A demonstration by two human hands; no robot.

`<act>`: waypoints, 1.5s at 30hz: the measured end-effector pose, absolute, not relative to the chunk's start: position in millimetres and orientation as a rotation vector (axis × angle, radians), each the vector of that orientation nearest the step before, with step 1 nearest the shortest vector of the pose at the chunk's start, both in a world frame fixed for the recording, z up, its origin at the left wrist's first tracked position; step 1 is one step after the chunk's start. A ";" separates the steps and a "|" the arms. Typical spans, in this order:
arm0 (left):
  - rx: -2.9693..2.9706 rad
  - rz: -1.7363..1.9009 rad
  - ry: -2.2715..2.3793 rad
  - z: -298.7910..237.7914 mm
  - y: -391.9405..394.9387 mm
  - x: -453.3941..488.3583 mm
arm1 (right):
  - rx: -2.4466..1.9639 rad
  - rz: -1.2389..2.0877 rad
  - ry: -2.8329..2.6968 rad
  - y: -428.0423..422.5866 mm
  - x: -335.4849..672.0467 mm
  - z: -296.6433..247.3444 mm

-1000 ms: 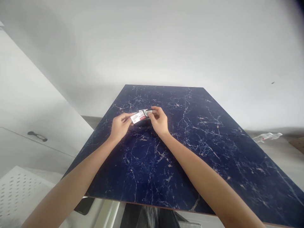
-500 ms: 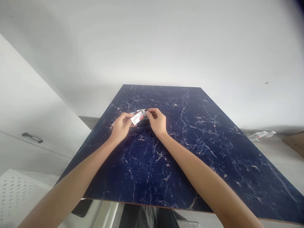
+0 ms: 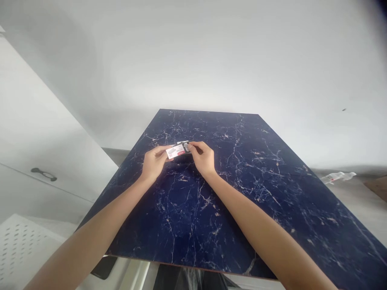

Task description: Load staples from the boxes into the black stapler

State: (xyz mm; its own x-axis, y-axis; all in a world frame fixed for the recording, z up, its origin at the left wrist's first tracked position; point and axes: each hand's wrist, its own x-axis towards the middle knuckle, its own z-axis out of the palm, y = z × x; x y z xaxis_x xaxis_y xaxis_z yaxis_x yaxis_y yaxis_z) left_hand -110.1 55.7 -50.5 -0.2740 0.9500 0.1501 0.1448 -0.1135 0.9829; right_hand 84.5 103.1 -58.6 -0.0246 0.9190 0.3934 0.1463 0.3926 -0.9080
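A small white box with red and grey print [image 3: 175,151] is held above the blue table, between my two hands. My left hand [image 3: 153,162] pinches its left end between thumb and fingers. At the other end my right hand [image 3: 204,157] is closed, thumb and forefinger pinching a small grey-and-black part [image 3: 186,148] at the box's right end. Whether that part is a flap or something inside the box I cannot tell. Behind the box a second pale printed edge shows, partly hidden.
The dark blue marble-patterned table [image 3: 229,225] stands against a white wall. A white cabinet with a dark handle [image 3: 44,174] is at left, above a perforated white panel [image 3: 18,245]. A clear plastic item [image 3: 338,177] lies beyond the table's right edge. A dark phone-like slab [image 3: 104,267] lies below left.
The box has turned more level, its printed face now more toward me. My right hand has shifted slightly and still pinches the right end. The view has moved a little.
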 end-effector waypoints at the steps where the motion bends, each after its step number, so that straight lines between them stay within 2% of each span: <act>1: 1.336 1.451 1.478 -48.8 54.0 -110.7 | -1.013 0.790 -1.510 103.0 84.3 -58.3; 7: 1.918 1.411 1.623 -33.4 42.3 -110.3 | -1.038 0.889 -1.527 104.0 84.3 -59.6; 12: 1.451 1.492 1.481 -41.4 48.2 -107.0 | -1.015 0.728 -1.661 100.5 85.4 -54.1; 16: 1.448 1.454 1.452 -44.2 50.9 -107.0 | -0.928 0.601 -1.833 105.0 85.9 -50.4; 21: 1.136 1.502 1.257 -37.6 51.3 -103.6 | -1.034 1.093 -1.482 114.3 80.4 -50.2; 27: 0.814 1.371 1.078 -37.9 58.3 -112.6 | -0.930 1.442 -1.222 118.3 83.2 -40.6; 31: 0.725 1.322 0.999 -35.1 58.3 -116.8 | -0.842 1.643 -1.224 119.2 97.8 -22.2; 36: 0.715 1.216 0.956 -31.8 54.6 -112.7 | -0.737 2.071 -1.415 117.8 112.6 -2.6; 39: 0.693 1.240 1.002 -34.5 55.3 -109.1 | -0.777 2.100 -1.508 117.7 115.0 1.9; 45: 0.673 1.357 1.051 -34.1 56.4 -109.1 | -0.819 1.898 -1.353 122.6 112.7 -3.2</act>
